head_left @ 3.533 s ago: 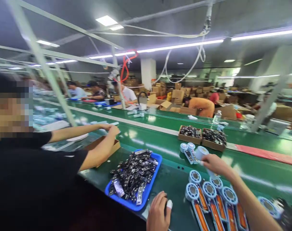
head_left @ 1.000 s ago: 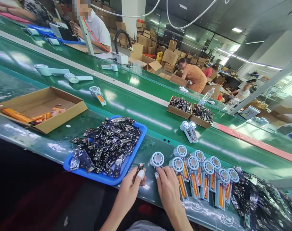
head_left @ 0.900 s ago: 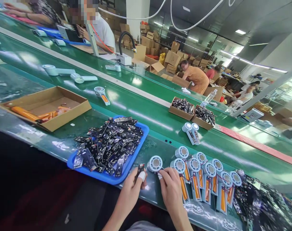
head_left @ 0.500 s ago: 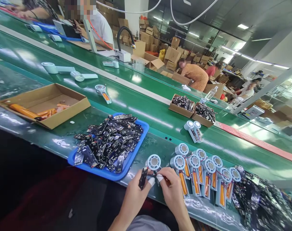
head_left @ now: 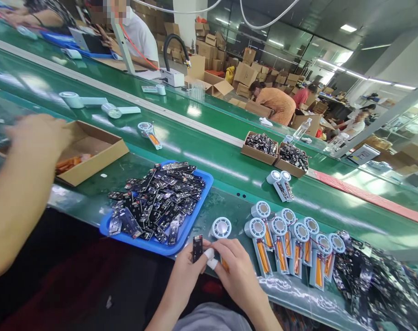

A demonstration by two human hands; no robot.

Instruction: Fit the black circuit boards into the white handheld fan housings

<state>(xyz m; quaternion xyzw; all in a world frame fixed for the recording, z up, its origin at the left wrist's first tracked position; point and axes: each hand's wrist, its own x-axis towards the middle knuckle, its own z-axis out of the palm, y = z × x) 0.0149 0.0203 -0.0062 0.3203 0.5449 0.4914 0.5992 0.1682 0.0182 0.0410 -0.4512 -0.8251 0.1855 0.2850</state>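
Between the thumb and fingers of my left hand (head_left: 185,270) a small black circuit board (head_left: 197,248) stands upright. My right hand (head_left: 239,267) is closed close beside it, its white-covered fingertip near the left thumb's white cover; what it pinches is hidden. Just beyond both hands lies a light-blue handheld fan (head_left: 221,228), its round head showing. Its handle is mostly covered by my right hand, with a bit of orange visible there. To the left, a blue tray (head_left: 209,184) is heaped with circuit boards (head_left: 154,202). Several fans with orange batteries (head_left: 279,250) lie to the right.
A co-worker's arm (head_left: 26,184) reaches over a cardboard box (head_left: 98,158) of orange batteries at left. More boards (head_left: 377,280) are piled at far right. Two board-filled boxes (head_left: 260,158) and a few fans sit on the green conveyor (head_left: 209,151). Other people work beyond.
My hands have shifted slightly left, and the circuit board with them. My right fingers have moved from beside the fan head toward my left thumb. The co-worker's arm has come in over the box.
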